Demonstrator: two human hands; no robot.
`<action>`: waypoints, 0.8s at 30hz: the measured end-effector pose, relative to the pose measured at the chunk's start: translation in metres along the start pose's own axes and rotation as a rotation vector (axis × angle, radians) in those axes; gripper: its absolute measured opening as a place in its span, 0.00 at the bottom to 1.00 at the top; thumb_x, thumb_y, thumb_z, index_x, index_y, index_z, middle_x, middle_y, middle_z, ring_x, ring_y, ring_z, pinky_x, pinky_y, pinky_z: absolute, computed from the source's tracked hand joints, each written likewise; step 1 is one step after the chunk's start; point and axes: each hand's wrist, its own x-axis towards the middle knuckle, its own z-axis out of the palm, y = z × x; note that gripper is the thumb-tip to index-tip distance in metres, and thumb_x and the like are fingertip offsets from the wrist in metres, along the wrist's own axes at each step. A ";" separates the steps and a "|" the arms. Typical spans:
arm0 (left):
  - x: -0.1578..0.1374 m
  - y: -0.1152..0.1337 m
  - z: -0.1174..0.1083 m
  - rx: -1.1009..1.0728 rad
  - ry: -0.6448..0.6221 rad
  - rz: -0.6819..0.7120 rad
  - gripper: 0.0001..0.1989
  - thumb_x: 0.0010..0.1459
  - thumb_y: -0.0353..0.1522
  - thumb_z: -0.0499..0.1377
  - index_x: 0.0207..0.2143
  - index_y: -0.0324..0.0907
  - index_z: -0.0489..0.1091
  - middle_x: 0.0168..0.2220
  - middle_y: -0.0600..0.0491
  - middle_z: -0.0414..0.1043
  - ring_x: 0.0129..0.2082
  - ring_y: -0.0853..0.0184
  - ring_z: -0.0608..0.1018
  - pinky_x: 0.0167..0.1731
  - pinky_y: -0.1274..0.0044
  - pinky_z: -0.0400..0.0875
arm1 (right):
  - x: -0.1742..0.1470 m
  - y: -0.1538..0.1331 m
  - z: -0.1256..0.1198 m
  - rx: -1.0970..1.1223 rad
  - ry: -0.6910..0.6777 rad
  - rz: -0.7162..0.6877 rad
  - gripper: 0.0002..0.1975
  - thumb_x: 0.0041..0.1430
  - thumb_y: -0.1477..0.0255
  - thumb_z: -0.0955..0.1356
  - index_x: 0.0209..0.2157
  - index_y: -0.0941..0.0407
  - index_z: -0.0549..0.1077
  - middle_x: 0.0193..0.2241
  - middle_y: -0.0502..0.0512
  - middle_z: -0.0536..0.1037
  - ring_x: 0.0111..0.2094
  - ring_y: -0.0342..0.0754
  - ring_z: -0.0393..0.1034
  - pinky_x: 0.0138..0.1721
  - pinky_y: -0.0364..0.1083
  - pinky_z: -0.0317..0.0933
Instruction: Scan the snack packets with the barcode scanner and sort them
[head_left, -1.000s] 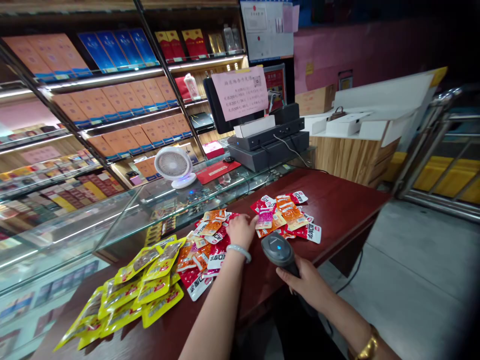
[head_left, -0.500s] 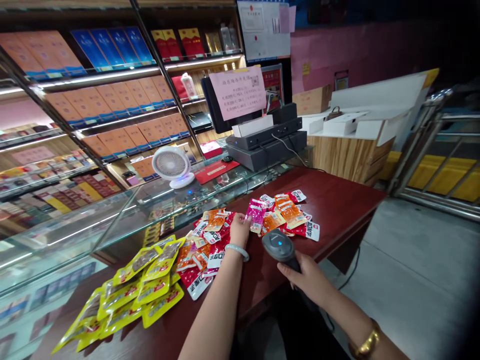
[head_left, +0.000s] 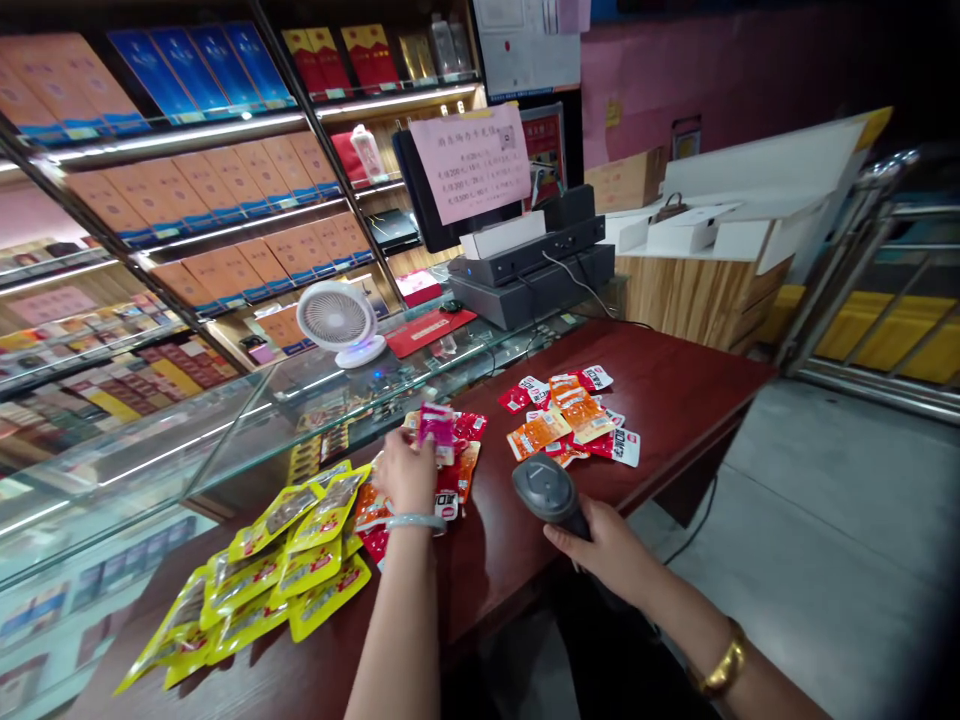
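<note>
My left hand [head_left: 409, 470] is closed on a small magenta snack packet [head_left: 436, 428], just above a pile of red and orange snack packets [head_left: 469, 465] on the dark red table. In my right hand [head_left: 607, 545] is a dark grey barcode scanner [head_left: 551, 492], its head tilted up toward the table. A second cluster of orange, red and white packets [head_left: 574, 420] lies beyond the scanner. To the left of my left hand, several yellow snack bags [head_left: 285, 570] overlap in a heap.
Along the table's far side runs a glass display counter [head_left: 247, 420] with a white fan [head_left: 339, 318], a red envelope [head_left: 431, 332] and a monitor [head_left: 420, 190] bearing a pink sign. Shelves of boxed goods rise behind. A metal railing [head_left: 847, 300] stands at right.
My left hand has moved left with the magenta packet, from beside the far cluster to over the nearer pile. The scanner has shifted slightly left, and its blue light no longer shows.
</note>
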 end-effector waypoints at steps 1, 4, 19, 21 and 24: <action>0.000 0.001 -0.005 0.056 0.082 0.027 0.18 0.59 0.42 0.57 0.48 0.43 0.68 0.47 0.43 0.74 0.51 0.52 0.73 0.52 0.62 0.63 | 0.000 0.001 -0.001 -0.002 -0.004 0.006 0.17 0.59 0.62 0.71 0.46 0.56 0.76 0.43 0.59 0.83 0.44 0.59 0.77 0.47 0.52 0.68; -0.010 0.022 0.004 0.076 0.032 0.196 0.18 0.60 0.42 0.56 0.50 0.43 0.69 0.50 0.44 0.74 0.53 0.53 0.71 0.55 0.64 0.60 | -0.002 0.004 -0.006 -0.001 0.001 0.024 0.18 0.60 0.62 0.70 0.48 0.56 0.76 0.44 0.59 0.83 0.45 0.60 0.77 0.48 0.53 0.68; -0.049 0.061 0.074 0.092 -0.547 0.464 0.27 0.54 0.43 0.65 0.51 0.41 0.62 0.43 0.46 0.76 0.45 0.57 0.77 0.46 0.70 0.64 | -0.014 0.005 -0.034 -0.129 0.140 0.139 0.17 0.61 0.58 0.67 0.43 0.57 0.74 0.22 0.51 0.78 0.29 0.54 0.76 0.33 0.48 0.67; -0.046 0.057 0.073 0.015 -0.580 0.444 0.25 0.54 0.41 0.66 0.51 0.43 0.62 0.44 0.49 0.77 0.43 0.60 0.78 0.45 0.72 0.64 | -0.010 0.005 -0.036 -0.132 0.180 0.139 0.17 0.61 0.57 0.67 0.40 0.57 0.74 0.21 0.51 0.77 0.27 0.53 0.75 0.31 0.47 0.66; -0.043 0.055 0.072 -0.036 -0.592 0.430 0.25 0.54 0.39 0.66 0.51 0.45 0.62 0.44 0.50 0.77 0.43 0.62 0.79 0.43 0.74 0.64 | -0.006 0.003 -0.038 -0.124 0.207 0.140 0.15 0.61 0.57 0.67 0.36 0.56 0.72 0.19 0.48 0.74 0.23 0.50 0.72 0.29 0.46 0.64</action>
